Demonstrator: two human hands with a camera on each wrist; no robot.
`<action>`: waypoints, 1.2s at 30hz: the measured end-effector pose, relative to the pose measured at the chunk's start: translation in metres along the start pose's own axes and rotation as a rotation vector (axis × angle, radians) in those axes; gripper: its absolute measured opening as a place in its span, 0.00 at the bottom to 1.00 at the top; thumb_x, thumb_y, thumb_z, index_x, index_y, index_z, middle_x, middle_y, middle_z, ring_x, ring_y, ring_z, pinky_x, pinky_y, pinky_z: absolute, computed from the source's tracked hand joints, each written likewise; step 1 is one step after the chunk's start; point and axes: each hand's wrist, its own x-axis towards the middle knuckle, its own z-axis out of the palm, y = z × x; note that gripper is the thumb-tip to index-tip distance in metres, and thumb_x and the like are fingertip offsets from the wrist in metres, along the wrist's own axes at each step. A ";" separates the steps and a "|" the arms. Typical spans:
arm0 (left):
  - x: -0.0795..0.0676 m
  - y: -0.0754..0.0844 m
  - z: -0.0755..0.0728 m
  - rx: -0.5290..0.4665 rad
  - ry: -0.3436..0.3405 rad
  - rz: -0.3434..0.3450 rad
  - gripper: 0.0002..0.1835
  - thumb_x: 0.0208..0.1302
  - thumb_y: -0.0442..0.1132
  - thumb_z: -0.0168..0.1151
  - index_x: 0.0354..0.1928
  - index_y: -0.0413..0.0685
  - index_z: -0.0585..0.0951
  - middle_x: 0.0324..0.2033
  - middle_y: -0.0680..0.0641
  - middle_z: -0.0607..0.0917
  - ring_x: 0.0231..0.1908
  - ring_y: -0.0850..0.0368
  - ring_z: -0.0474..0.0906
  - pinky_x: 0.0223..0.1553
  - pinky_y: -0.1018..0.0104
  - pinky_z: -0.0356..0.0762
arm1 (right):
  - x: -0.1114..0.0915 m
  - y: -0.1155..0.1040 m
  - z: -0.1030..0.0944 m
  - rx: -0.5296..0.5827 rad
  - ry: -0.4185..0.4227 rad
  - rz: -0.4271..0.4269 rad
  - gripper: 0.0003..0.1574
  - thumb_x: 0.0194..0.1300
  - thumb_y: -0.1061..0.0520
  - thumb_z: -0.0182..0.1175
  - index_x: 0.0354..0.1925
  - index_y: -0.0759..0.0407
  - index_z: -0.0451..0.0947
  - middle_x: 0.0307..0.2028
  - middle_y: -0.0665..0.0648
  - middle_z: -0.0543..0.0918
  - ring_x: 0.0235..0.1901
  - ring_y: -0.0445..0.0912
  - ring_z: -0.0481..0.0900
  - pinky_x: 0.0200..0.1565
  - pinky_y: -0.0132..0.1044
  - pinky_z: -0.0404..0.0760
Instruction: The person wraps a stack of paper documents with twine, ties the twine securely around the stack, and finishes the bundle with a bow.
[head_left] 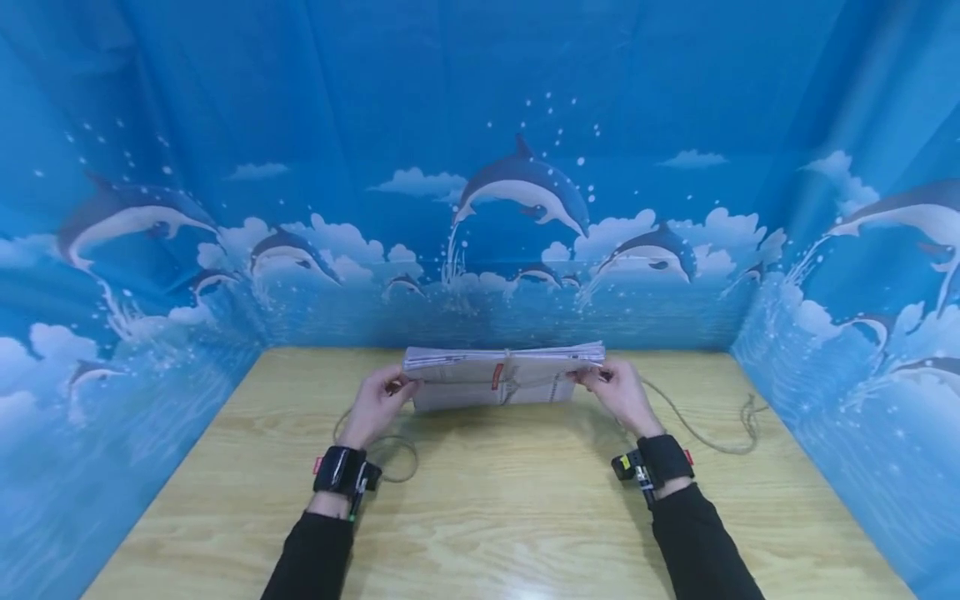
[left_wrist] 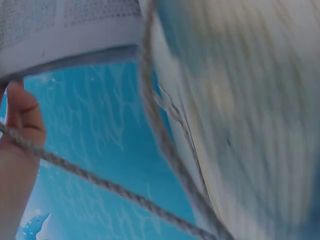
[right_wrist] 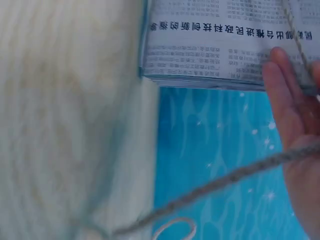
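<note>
A bundle of folded newspapers (head_left: 457, 397) stands tilted up on its long edge near the back of the table, its printed face towards me. Twine (head_left: 540, 382) crosses its face sideways and meets an upright strand near the middle. At the bundle's left end, my left hand (head_left: 378, 402) pinches the twine. My right hand (head_left: 617, 393) pinches it at the other end, and its straighter fingers (right_wrist: 277, 75) lie against the newsprint in the right wrist view. A loose length of twine (left_wrist: 115, 187) trails past the left hand; another (right_wrist: 220, 180) passes the right palm.
The wooden table (head_left: 480, 508) reaches back to a blue dolphin-print curtain (head_left: 360, 167) that hangs behind and on both sides. One twine tail (head_left: 408, 471) loops on the table by the left wrist; the other tail (head_left: 720, 446) curves out to the right.
</note>
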 end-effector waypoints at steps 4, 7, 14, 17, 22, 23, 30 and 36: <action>-0.006 -0.003 -0.002 0.029 -0.094 -0.022 0.08 0.65 0.44 0.65 0.43 0.53 0.86 0.37 0.50 0.87 0.36 0.56 0.79 0.38 0.67 0.76 | -0.005 0.008 -0.009 0.032 -0.095 0.020 0.13 0.67 0.56 0.63 0.46 0.62 0.85 0.41 0.63 0.87 0.33 0.42 0.82 0.34 0.40 0.80; -0.007 -0.002 -0.005 0.012 -0.185 -0.057 0.04 0.65 0.39 0.65 0.36 0.48 0.84 0.36 0.45 0.86 0.36 0.49 0.81 0.37 0.65 0.79 | -0.007 0.010 -0.019 0.028 -0.168 0.056 0.13 0.65 0.58 0.65 0.45 0.64 0.85 0.47 0.64 0.86 0.40 0.49 0.82 0.36 0.41 0.81; -0.008 0.000 -0.010 0.009 -0.393 -0.104 0.09 0.58 0.32 0.67 0.23 0.50 0.81 0.46 0.50 0.88 0.53 0.47 0.81 0.42 0.62 0.78 | -0.015 0.007 -0.039 -0.088 -0.365 0.055 0.06 0.57 0.65 0.65 0.30 0.59 0.88 0.51 0.57 0.86 0.58 0.53 0.79 0.52 0.39 0.76; -0.009 -0.002 -0.009 0.026 -0.523 -0.136 0.07 0.57 0.37 0.70 0.22 0.50 0.83 0.51 0.51 0.86 0.61 0.44 0.76 0.53 0.53 0.75 | -0.018 0.010 -0.041 -0.122 -0.489 -0.053 0.10 0.58 0.63 0.65 0.21 0.60 0.85 0.39 0.59 0.88 0.48 0.46 0.83 0.48 0.37 0.77; -0.013 -0.006 -0.004 0.042 -0.684 -0.181 0.09 0.54 0.41 0.72 0.21 0.48 0.85 0.52 0.50 0.86 0.60 0.47 0.77 0.61 0.44 0.70 | -0.021 0.018 -0.041 -0.121 -0.652 -0.112 0.13 0.53 0.66 0.64 0.15 0.67 0.78 0.45 0.62 0.87 0.56 0.49 0.80 0.44 0.28 0.76; -0.013 -0.007 -0.004 0.045 -0.693 -0.180 0.08 0.54 0.41 0.72 0.21 0.48 0.85 0.52 0.50 0.86 0.59 0.49 0.78 0.60 0.47 0.71 | -0.021 0.018 -0.041 -0.120 -0.665 -0.097 0.12 0.53 0.66 0.64 0.16 0.67 0.79 0.47 0.61 0.86 0.56 0.49 0.79 0.45 0.27 0.75; -0.018 -0.006 -0.006 0.244 -0.678 -0.206 0.07 0.53 0.41 0.73 0.22 0.48 0.86 0.27 0.53 0.84 0.30 0.57 0.76 0.34 0.65 0.73 | -0.028 0.021 -0.050 -0.072 -0.790 0.156 0.13 0.68 0.61 0.57 0.32 0.67 0.84 0.18 0.49 0.74 0.14 0.37 0.69 0.18 0.33 0.74; -0.017 -0.006 0.004 0.376 -0.508 -0.330 0.09 0.57 0.42 0.71 0.22 0.50 0.82 0.22 0.53 0.78 0.23 0.58 0.71 0.26 0.65 0.69 | -0.029 0.028 -0.047 -0.307 -0.633 0.180 0.14 0.69 0.59 0.56 0.31 0.64 0.83 0.22 0.49 0.74 0.19 0.38 0.64 0.25 0.30 0.64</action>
